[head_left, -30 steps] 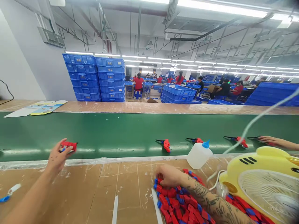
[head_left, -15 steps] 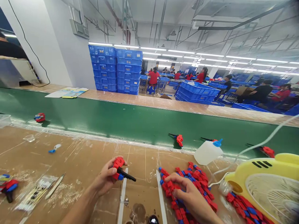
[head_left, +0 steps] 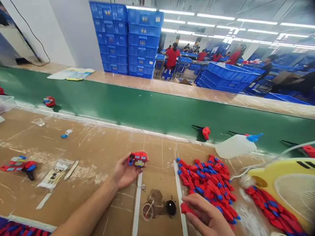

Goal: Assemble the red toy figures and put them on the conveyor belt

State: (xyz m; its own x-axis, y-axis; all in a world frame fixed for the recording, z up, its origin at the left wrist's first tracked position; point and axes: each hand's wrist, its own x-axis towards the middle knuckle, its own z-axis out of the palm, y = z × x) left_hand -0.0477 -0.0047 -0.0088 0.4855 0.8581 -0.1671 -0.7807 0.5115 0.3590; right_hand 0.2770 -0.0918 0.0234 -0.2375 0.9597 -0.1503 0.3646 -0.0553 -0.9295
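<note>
Surface [head_left: 118, 144], brown and scuffed, is stretching before a flat green belt [head_left: 137, 105] and stacked blue plastic crates [head_left: 141, 42]; above it, the left hand [head_left: 126, 172] is gripping a red-and-blue plastic toy body [head_left: 139, 159], the right hand [head_left: 206, 214] pinching a small red plastic block [head_left: 188, 209].

Bright white light pours from ceiling tubes [head_left: 216, 17]; 1 glint sits on the round black object [head_left: 171, 207], shadow pools beside a red toy [head_left: 50, 101], right background [head_left: 286, 75] blurs!
</note>
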